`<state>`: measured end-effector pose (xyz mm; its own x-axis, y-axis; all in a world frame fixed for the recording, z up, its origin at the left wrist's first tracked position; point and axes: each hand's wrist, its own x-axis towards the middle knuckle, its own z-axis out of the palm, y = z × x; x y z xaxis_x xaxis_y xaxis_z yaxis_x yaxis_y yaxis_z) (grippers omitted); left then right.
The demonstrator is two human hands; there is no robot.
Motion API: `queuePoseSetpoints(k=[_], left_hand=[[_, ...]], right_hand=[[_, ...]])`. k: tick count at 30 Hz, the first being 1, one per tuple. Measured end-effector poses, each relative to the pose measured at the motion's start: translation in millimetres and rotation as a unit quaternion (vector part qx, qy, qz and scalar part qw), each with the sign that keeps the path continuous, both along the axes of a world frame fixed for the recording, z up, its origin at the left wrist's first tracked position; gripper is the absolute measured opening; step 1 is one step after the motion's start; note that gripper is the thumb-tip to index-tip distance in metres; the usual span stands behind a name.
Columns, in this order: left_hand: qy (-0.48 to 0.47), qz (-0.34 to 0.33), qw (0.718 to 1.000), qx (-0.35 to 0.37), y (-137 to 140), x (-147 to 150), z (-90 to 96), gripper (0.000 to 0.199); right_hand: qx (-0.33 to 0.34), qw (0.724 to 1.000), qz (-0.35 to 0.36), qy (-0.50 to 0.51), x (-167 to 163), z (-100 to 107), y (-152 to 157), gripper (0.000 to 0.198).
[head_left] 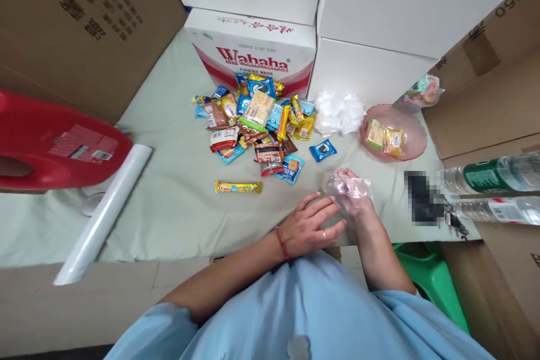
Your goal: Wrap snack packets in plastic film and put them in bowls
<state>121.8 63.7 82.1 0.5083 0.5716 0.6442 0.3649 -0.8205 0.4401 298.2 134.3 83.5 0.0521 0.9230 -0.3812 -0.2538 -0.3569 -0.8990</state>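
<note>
My right hand (352, 198) is at the table's front edge with its fingers curled about a crumpled clear plastic bag (358, 187). The thin film lies over the fingers and palm, so I cannot tell exactly how it is gripped. Just left of it, my left hand (314, 222) has its fingers stretched out and apart, the tips close to the film. Beyond both hands is a heap of small wrapped snacks (257, 124). A single blue snack packet (323, 150) and a long yellow snack bar (238, 187) lie apart from the heap.
A pink glass bowl (415, 143) with a few wrapped snacks stands right, beside bunched clear plastic (340, 112). A Wahaha carton (253, 50) backs the heap. Left are a red jug (63, 140) and a white roll (105, 214); right, plastic bottles (502, 174) and keys (456, 224).
</note>
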Motion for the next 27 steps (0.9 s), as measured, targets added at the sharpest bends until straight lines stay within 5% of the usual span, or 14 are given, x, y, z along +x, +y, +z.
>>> queuePoseSetpoints(k=[3,5,8,10,11,12,16,18,22,27], left_hand=[[-0.027,0.017,0.997,0.073,6.0,17.5,-3.7,0.034],[-0.070,0.056,0.995,0.040,4.8,20.4,-3.1,0.030],[-0.117,0.138,0.981,-0.073,2.1,18.3,-2.3,0.024],[-0.138,0.171,0.965,-0.145,1.7,16.0,-1.7,0.019],[-0.150,0.172,0.958,-0.171,1.9,15.2,-0.8,0.017],[-0.163,0.161,0.954,-0.191,2.1,15.0,0.9,0.016],[-0.228,0.053,0.931,-0.279,2.0,20.1,13.6,0.010],[-0.253,0.006,0.912,-0.322,1.8,25.1,18.9,0.012],[-0.333,-0.023,0.855,-0.397,4.2,31.7,17.0,0.045],[-0.428,0.003,0.735,-0.526,12.3,26.7,3.3,0.054]], right_hand=[[0.035,0.995,-0.017,-0.096,6.8,10.9,-10.3,0.030],[0.077,0.949,0.024,-0.303,20.8,24.3,-15.7,0.019],[0.077,0.758,0.149,-0.630,54.3,53.4,-18.5,0.010],[0.061,0.674,0.185,-0.712,77.4,75.6,-18.6,0.011],[0.067,0.674,0.190,-0.711,86.5,86.1,-18.8,0.011],[0.082,0.702,0.188,-0.682,92.8,95.4,-19.4,0.011],[0.118,0.903,0.138,-0.389,86.5,114.1,-24.1,0.028],[0.105,0.959,0.083,-0.249,69.1,113.5,-26.1,0.035],[0.054,0.996,0.051,-0.050,32.5,107.5,-28.1,0.038],[-0.004,0.986,0.108,0.131,9.4,100.8,-29.7,0.029]])
